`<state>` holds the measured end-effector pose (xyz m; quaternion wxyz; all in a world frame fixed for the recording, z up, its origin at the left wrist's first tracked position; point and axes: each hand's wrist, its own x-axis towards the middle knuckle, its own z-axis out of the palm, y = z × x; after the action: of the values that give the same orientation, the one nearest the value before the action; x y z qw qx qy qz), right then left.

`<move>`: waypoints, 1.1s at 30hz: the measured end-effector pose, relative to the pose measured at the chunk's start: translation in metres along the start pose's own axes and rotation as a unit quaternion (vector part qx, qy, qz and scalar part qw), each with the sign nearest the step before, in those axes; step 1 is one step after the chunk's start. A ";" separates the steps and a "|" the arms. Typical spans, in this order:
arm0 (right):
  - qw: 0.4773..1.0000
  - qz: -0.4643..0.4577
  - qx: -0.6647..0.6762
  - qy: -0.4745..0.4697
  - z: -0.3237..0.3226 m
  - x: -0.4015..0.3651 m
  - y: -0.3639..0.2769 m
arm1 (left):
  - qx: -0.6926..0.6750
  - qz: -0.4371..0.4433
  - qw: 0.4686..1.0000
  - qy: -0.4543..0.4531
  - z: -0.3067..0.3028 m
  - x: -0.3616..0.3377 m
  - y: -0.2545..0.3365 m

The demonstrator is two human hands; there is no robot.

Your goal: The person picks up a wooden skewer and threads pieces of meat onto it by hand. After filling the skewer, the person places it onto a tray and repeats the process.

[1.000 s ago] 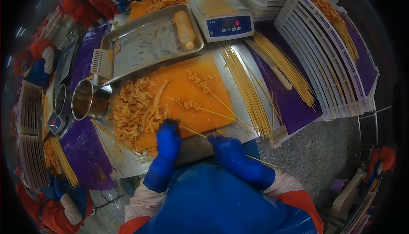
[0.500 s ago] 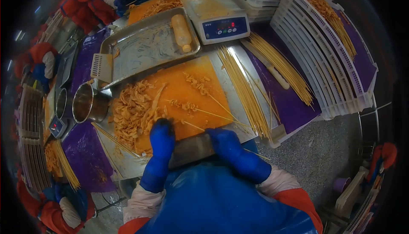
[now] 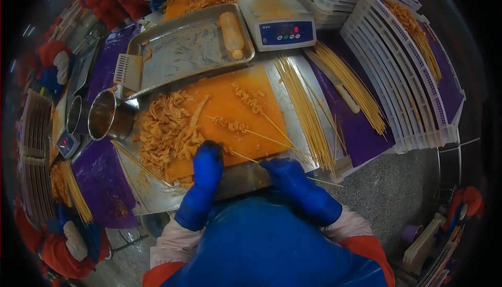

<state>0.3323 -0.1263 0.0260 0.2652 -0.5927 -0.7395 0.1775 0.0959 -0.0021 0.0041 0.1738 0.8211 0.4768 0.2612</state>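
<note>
My left hand (image 3: pixel 208 165), in a blue glove, is closed on a piece of meat at the front edge of the orange board (image 3: pixel 209 99). The tip side of a wooden skewer (image 3: pixel 244 157) points at this hand; most of the meat is hidden. My right hand (image 3: pixel 285 174), also blue-gloved, is closed around the skewer, whose back end sticks out to the right. Two skewers with folded meat (image 3: pixel 230 125) (image 3: pixel 250 99) lie on the board. A pile of sliced meat (image 3: pixel 164 130) covers its left side.
Behind the board are a metal tray (image 3: pixel 183 52) with a bottle (image 3: pixel 231 33) and a scale (image 3: pixel 286 33). Bare skewers (image 3: pixel 308 114) and a knife (image 3: pixel 340 88) lie right, beside stacked white trays (image 3: pixel 397 72). Metal pots (image 3: pixel 110 114) stand left. Co-workers (image 3: pixel 65 240) are around.
The view has shifted slightly. Both hands remain at the board's front edge, with the skewer between them; more of its back end shows beyond my right hand.
</note>
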 end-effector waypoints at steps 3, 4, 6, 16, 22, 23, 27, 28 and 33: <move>0.999 0.010 0.030 0.022 -0.005 0.002 0.000 | -0.014 -0.015 1.000 -0.011 -0.003 0.000 0.000; 0.999 0.011 0.032 0.029 -0.005 0.001 0.000 | -0.027 -0.017 0.999 -0.005 -0.004 0.000 0.000; 0.998 0.016 0.034 0.042 -0.005 -0.003 -0.001 | -0.034 -0.016 0.999 -0.001 -0.003 0.001 0.000; 0.993 0.053 0.104 0.029 0.008 -0.009 0.014 | -0.046 0.008 0.999 0.004 -0.011 0.001 -0.009; 0.985 0.094 0.137 0.055 0.008 -0.018 0.005 | 0.034 0.040 0.999 -0.009 -0.011 0.001 -0.002; 0.989 0.078 0.118 0.051 0.008 -0.017 0.002 | 0.037 0.047 0.998 -0.014 -0.010 0.002 -0.002; 0.996 0.074 0.059 0.002 0.002 -0.018 -0.002 | -0.002 0.019 1.000 -0.013 -0.006 -0.001 -0.010; 0.995 0.071 0.064 0.016 0.004 -0.019 -0.001 | -0.009 0.021 1.000 -0.010 -0.006 -0.001 -0.008; 0.991 0.104 0.068 0.048 0.018 -0.018 -0.012 | 0.002 0.015 1.000 -0.021 -0.009 0.000 0.001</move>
<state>0.3149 -0.1456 0.0158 0.3203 -0.6547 -0.6465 0.2254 0.0913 -0.0019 0.0122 0.1783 0.8339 0.4609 0.2456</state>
